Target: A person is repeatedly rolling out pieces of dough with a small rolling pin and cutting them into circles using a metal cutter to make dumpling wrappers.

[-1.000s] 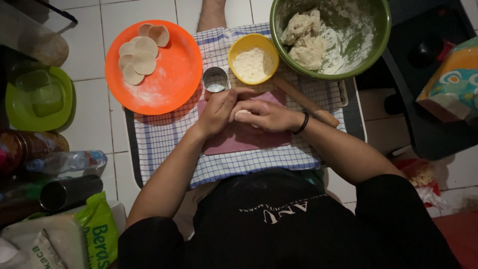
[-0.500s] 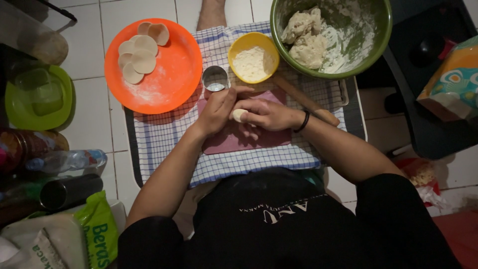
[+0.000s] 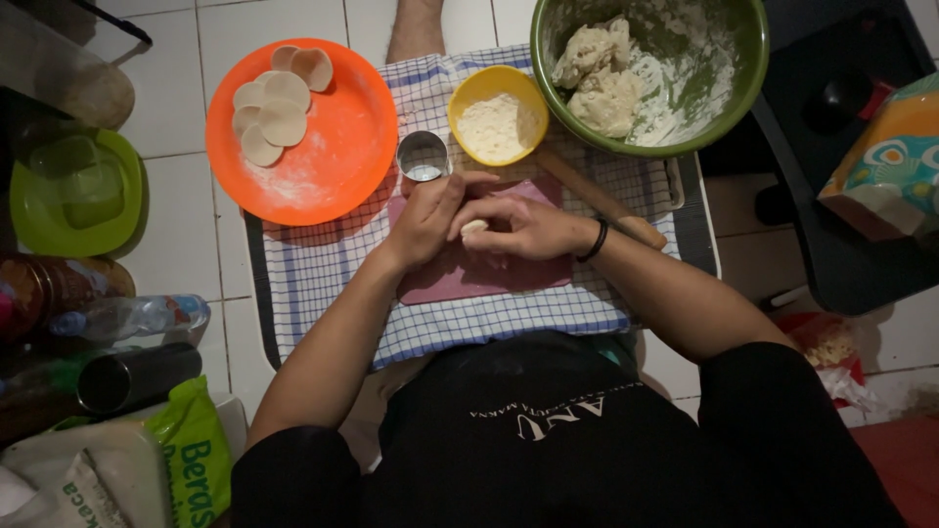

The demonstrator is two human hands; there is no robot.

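We hold a small piece of dough (image 3: pixel 474 227) between both hands above the pink mat (image 3: pixel 489 274), which lies on the blue-checked cloth (image 3: pixel 323 284) covering the surface. Our left hand (image 3: pixel 427 217) is curled around the piece from the left; our right hand (image 3: pixel 528 227) closes on it from the right, a black band at its wrist. Only a pale edge of the dough shows between the fingers, so its shape cannot be judged with confidence.

Just beyond the hands stand a small metal cup (image 3: pixel 423 156) and a yellow bowl (image 3: pixel 498 114) of flour. A wooden rolling pin (image 3: pixel 597 198) lies slantwise behind the right hand. The large green bowl (image 3: pixel 650 73) holds the remaining dough mass. The orange plate (image 3: pixel 303 132) carries several flat round dough discs (image 3: pixel 274 112) at its far-left part, dusted with flour.

Risks from this position:
- Excess pressure from both hands may tear or thin the piece unevenly.
- Insufficient flour may cause the dough to stick to fingers or mat.
- The metal cup stands near the left knuckles; a forward movement may tip it
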